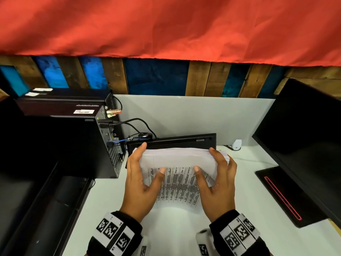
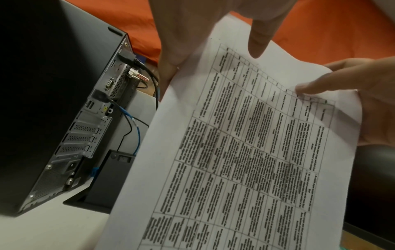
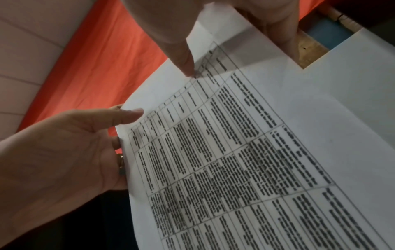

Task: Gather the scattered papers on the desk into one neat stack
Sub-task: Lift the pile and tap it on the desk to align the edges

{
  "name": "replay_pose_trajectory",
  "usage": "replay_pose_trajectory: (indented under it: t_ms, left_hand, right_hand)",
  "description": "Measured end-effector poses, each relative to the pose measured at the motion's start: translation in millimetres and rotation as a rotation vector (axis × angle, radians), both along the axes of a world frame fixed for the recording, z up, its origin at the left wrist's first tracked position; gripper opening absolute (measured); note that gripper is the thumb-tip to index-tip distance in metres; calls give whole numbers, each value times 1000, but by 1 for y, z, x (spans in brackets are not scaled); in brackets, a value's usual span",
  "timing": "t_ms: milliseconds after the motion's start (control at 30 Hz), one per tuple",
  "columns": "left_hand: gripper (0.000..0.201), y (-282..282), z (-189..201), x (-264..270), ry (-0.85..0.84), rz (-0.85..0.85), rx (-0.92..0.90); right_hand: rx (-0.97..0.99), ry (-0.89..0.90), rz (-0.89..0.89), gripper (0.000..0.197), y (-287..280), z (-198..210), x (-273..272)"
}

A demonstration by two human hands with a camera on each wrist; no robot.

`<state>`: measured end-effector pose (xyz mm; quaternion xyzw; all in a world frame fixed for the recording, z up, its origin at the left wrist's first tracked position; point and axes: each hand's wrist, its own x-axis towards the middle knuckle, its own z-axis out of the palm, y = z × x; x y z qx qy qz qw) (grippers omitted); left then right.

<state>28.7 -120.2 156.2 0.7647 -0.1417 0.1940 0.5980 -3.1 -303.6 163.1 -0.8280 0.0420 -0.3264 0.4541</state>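
A stack of white papers stands on its lower edge on the white desk, tilted toward me, its front sheet printed with a dense table. My left hand grips the stack's left side, thumb on the front sheet and fingers behind. My right hand grips the right side the same way. In the left wrist view the printed sheet fills the frame, with the left hand above it and the right hand at its far edge. The right wrist view shows the sheet, the right hand and the left hand.
A black computer tower with cables stands at the left. A low black device sits just behind the papers. A dark monitor and its base occupy the right. Red cloth hangs above.
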Motion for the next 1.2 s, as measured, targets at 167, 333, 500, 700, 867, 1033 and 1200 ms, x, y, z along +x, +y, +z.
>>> replay_pose_trajectory:
  t_ms: [167, 333, 500, 700, 867, 1033, 1200]
  left_hand:
    - [85, 1, -15, 1, 160, -58, -235]
    - [53, 1, -27, 1, 288, -54, -283]
    - [57, 4, -39, 4, 381, -39, -273]
    - [46, 4, -47, 5, 474, -76, -218]
    - [39, 8, -54, 3, 481, -41, -140]
    - [41, 9, -44, 0, 383, -4, -146]
    - [55, 15, -66, -7, 525, 17, -129]
  right_hand:
    - [295, -31, 39, 73, -7, -4, 4]
    - [349, 47, 74, 67, -1, -15, 0]
    - [403, 106, 95, 58, -5, -27, 4]
    - [458, 233, 101, 47, -8, -47, 9]
    - [425, 226, 76, 38, -5, -43, 11]
    - [444, 144, 88, 36, -7, -36, 11]
    - [454, 276, 162, 41, -12, -54, 6]
